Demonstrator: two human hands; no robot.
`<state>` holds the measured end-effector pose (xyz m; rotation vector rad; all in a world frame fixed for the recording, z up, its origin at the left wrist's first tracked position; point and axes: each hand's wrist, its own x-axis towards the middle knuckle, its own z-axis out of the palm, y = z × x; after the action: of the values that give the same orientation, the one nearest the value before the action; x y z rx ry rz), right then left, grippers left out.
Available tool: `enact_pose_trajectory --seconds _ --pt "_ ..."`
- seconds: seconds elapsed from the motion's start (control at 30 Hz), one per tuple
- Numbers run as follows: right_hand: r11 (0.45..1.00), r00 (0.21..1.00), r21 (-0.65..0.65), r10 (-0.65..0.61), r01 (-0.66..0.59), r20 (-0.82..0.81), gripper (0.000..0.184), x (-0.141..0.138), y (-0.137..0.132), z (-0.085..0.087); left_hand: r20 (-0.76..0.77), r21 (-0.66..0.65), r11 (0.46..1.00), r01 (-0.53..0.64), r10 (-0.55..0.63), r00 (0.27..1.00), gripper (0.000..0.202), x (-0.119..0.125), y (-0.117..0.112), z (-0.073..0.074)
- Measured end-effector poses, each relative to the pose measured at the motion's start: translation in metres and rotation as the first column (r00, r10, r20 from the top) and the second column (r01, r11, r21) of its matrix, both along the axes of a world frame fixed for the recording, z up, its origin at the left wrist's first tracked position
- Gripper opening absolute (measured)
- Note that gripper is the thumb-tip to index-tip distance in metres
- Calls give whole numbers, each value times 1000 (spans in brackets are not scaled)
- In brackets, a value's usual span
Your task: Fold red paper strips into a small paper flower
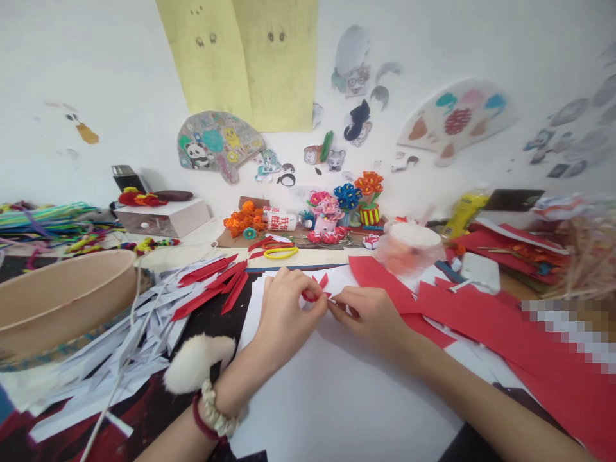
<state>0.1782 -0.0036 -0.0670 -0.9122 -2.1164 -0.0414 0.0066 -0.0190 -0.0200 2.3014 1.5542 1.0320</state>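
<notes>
Over a large white sheet of paper (pixel 332 391), both hands meet fingertip to fingertip. My left hand (pixel 291 305) pinches a small folded red paper piece (pixel 315 290), partly hidden behind the fingers. Opposite it, my right hand (pixel 368 311) is closed in a pinch at a small white tip (pixel 331 299) that sticks out between the two hands; the rest of it is hidden. A cream scrunchie and a dark red band circle the left wrist. Folded red paper strips (pixel 226 282) lie left of my left hand.
White paper strips (pixel 139 340) are heaped at left beside a beige oval container (pixel 67 295), with a white cable across them. Red sheets (pixel 481 321) cover the right side. Yellow-handled scissors (pixel 280 253) and pipe-cleaner flowers (pixel 369 189) stand along the back. A white fluffy thing (pixel 195 362) lies near my left wrist.
</notes>
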Motion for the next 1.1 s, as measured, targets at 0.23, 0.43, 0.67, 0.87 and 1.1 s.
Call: enact_pose_trajectory --seconds 0.23,0.43,0.67,0.87,1.1 --pt "998 990 27 56 -60 131 31 0 1 -1 -99 24 997 69 -67 993 22 -3 1 -2" --pt "988 990 -98 128 -122 59 27 0 0 2 128 -112 990 86 -71 989 23 -10 8 7" --pt "999 991 18 23 -26 128 22 0 1 3 32 -47 995 87 -86 996 22 -10 5 9" --pt "993 993 -93 78 -70 84 24 -2 -2 5 -58 -70 994 80 -85 995 24 -9 6 7" --pt "972 969 -94 225 -216 104 24 -2 -3 6 -51 -97 994 41 -46 998 21 -13 15 12"
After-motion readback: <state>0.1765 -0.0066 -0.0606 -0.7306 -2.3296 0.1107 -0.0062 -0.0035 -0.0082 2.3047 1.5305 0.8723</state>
